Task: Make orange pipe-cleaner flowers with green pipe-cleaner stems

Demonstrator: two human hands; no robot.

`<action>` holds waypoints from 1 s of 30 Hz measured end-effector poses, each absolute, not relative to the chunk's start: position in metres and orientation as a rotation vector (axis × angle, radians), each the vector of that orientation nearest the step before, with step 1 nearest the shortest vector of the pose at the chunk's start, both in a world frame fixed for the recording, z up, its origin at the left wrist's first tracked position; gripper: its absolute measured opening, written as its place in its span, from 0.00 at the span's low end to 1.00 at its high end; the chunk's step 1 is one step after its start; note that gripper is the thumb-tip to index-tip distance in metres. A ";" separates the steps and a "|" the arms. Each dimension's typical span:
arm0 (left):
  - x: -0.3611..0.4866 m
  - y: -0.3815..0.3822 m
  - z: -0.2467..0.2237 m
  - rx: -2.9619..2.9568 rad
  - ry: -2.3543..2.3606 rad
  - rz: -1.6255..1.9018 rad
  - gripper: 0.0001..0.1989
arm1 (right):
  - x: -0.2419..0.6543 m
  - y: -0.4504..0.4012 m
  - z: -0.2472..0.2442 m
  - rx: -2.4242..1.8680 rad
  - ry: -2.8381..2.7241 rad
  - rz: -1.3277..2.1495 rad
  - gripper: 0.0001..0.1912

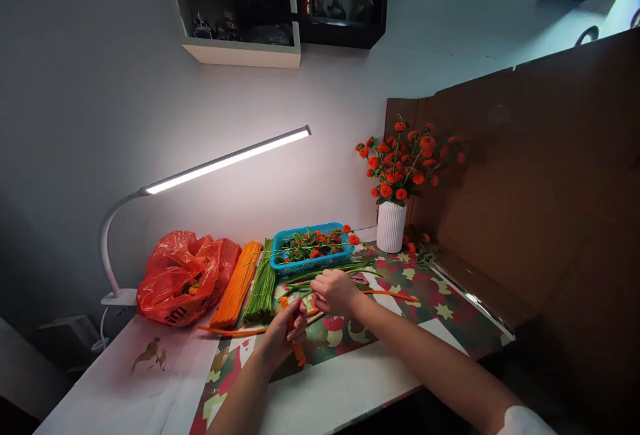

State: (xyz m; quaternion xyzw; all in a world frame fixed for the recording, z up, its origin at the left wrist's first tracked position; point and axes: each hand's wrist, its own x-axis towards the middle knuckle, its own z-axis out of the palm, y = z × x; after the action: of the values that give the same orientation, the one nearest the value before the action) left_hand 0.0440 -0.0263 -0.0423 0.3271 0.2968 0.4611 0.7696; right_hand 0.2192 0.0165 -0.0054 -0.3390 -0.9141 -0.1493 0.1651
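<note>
My left hand (pixel 289 330) is closed around a fuzzy orange chenille stem (pixel 299 355), whose crinkled end hangs below the fingers. More crinkled orange shows just above the thumb. Close by on the right, my right hand (pixel 336 292) is closed in a pinch, fingers curled towards the left hand; what lies between its fingertips is hidden. Loose orange stems (pixel 393 295) lie on the table to both sides of the hands. Behind them are loose green stems (pixel 357 268). A bundle of green chenille stems (pixel 261 288) and an orange bundle (pixel 237 285) lie to the left.
A blue basket (pixel 310 264) holds green stems and small orange-red flowers. A white ribbed vase (pixel 391 227) with orange-red flowers stands behind on the right. At left are a red plastic bag (pixel 187 275) and a clamp lamp (pixel 230 160). A cardboard panel (pixel 515 188) borders the right side.
</note>
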 end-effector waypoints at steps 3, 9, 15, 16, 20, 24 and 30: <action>0.041 -0.028 -0.039 0.778 0.731 0.926 0.17 | 0.229 0.010 -0.003 -0.725 -2.670 -0.453 0.13; 0.037 -0.028 -0.028 1.025 0.887 0.751 0.18 | 0.250 -0.001 0.003 -0.603 -2.760 -0.556 0.16; 0.040 -0.015 -0.023 1.358 1.178 0.694 0.20 | 0.256 -0.010 0.009 -0.753 -2.831 -0.452 0.10; 0.040 -0.013 -0.022 1.427 1.209 0.709 0.21 | 0.255 -0.012 0.010 -0.808 -2.823 -0.415 0.10; 0.040 -0.013 -0.014 1.652 1.315 0.784 0.21 | 0.247 -0.020 0.015 -1.021 -2.804 -0.312 0.08; 0.038 -0.014 -0.013 1.708 1.416 0.808 0.21 | 0.242 -0.021 0.020 -1.162 -2.855 -0.244 0.06; 0.034 -0.013 -0.016 1.794 1.461 0.778 0.23 | 0.242 -0.021 0.021 -1.151 -2.777 -0.192 0.11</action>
State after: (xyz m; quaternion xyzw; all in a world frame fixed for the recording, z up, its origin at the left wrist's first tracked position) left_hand 0.0344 -0.0133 -0.0160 0.6902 0.5623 0.2993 0.3433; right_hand 0.2418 -0.0212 0.0213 -0.3815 -0.9199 -0.0635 0.0648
